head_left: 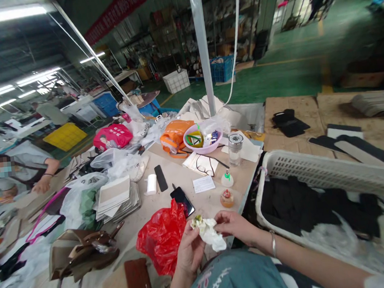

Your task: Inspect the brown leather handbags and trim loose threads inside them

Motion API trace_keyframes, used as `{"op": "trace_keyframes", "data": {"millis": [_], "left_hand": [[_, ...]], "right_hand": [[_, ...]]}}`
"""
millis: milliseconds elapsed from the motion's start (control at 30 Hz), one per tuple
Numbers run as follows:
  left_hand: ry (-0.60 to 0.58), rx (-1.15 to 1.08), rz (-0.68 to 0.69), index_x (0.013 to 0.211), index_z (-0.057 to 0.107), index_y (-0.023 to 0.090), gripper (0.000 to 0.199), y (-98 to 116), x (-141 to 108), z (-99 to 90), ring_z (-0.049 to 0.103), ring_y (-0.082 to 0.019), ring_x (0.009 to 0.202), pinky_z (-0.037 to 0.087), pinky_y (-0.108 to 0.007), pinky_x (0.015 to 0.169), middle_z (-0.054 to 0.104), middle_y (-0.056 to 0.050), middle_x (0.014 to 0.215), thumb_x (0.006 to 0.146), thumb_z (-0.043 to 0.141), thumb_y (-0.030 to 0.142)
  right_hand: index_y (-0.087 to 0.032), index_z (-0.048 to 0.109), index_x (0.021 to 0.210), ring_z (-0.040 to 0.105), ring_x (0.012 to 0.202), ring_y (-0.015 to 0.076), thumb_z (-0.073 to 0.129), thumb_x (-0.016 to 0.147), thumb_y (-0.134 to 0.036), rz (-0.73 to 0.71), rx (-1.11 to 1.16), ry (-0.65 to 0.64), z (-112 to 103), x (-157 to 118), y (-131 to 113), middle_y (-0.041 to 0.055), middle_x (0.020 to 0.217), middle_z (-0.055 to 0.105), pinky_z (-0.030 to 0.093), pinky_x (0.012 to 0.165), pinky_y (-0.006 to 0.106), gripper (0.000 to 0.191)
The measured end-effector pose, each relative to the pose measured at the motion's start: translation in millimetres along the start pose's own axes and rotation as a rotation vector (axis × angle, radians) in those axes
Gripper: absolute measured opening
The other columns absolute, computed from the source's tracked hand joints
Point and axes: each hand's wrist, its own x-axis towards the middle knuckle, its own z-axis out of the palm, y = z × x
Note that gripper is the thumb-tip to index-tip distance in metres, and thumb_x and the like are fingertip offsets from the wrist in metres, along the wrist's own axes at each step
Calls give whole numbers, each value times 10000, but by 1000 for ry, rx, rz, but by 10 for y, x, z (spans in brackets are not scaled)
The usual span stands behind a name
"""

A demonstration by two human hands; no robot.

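Here, crumpled white wrapper (210, 233) with greenish bits, pinched by both hands' fingers (200, 232).

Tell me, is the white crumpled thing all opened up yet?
Not fully. Done: the white crumpled wrapper is partly spread, and something pale green shows at its top. In hand: the left hand grips it from below while the right hand pinches its side. Left: most of it is bunched up.

Left hand (188, 248) and right hand (235, 226) pinch a crumpled white wrapper (209, 233) between them, low over the worktop (182, 181). Red plastic bag (162, 237) at 9 o'clock, touching the left hand. Phone (182, 199) at 11 o'clock. White basket (317, 170) at 2 o'clock.
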Motion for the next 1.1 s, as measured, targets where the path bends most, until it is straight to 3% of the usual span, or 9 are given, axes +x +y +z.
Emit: {"op": "trace_keyframes", "data": {"millis": [100,200,367,533,733,833,900,1000,1100], "left_hand": [[-39,-42,-53,1073,591,205,290,36,-24,13,559,-254,1101,413,-470,988,612,-76,1170,786,612,175],[-67,-57,-101,1091,587,191,291,54,-44,65,533,-273,1139,400,-502,1000,589,-89,1216,800,596,176],[-29,7,-207,1041,622,170,287,19,-42,109,590,-229,1042,461,-410,950,640,-82,1107,757,645,139],[81,61,-234,1001,647,147,296,-5,-11,95,620,-152,882,498,-282,822,658,-72,1024,711,697,120],[143,199,-220,893,631,130,287,-5,18,144,604,-129,765,480,-254,719,660,-58,898,636,754,156],[195,323,-168,812,581,148,292,-35,28,165,586,-117,692,450,-227,631,642,-14,792,579,755,120],[222,359,-120,883,574,178,380,-58,36,173,588,-121,688,441,-228,615,639,5,798,552,738,90],[230,331,-116,978,594,178,452,-77,47,171,599,-128,727,456,-242,665,648,-8,842,553,730,99],[240,302,-166,869,633,143,344,-73,50,155,607,-133,735,466,-254,722,655,-22,801,547,750,120]], "right_hand": [[-184,488,747,570,665,130,713,630,-344,-71,-20,129,-2,51,38,-19,703,608,464,624,256,300],[-195,471,752,582,652,139,682,643,-337,-123,-33,177,-14,91,55,-26,684,599,479,622,272,276],[-194,533,900,592,673,129,648,667,-330,-115,34,73,3,83,27,-7,797,636,473,662,271,293],[-188,552,838,561,651,112,656,651,-309,-60,145,74,21,47,9,-19,757,601,443,651,245,246],[-192,531,783,518,725,127,573,655,-195,-195,295,30,23,68,108,-13,777,549,417,683,244,135],[-192,560,774,505,760,150,533,681,-183,-259,109,28,38,53,95,-11,753,535,408,726,271,98],[-192,593,772,509,777,164,546,719,-206,-345,-105,29,54,20,45,-1,762,543,403,745,286,73],[-197,628,752,534,832,177,567,775,-217,-527,-401,-8,79,-44,-50,25,833,572,412,792,303,69],[-212,641,763,553,835,176,541,809,-187,-622,-584,-36,83,-92,-114,45,877,596,440,786,307,112]]}}
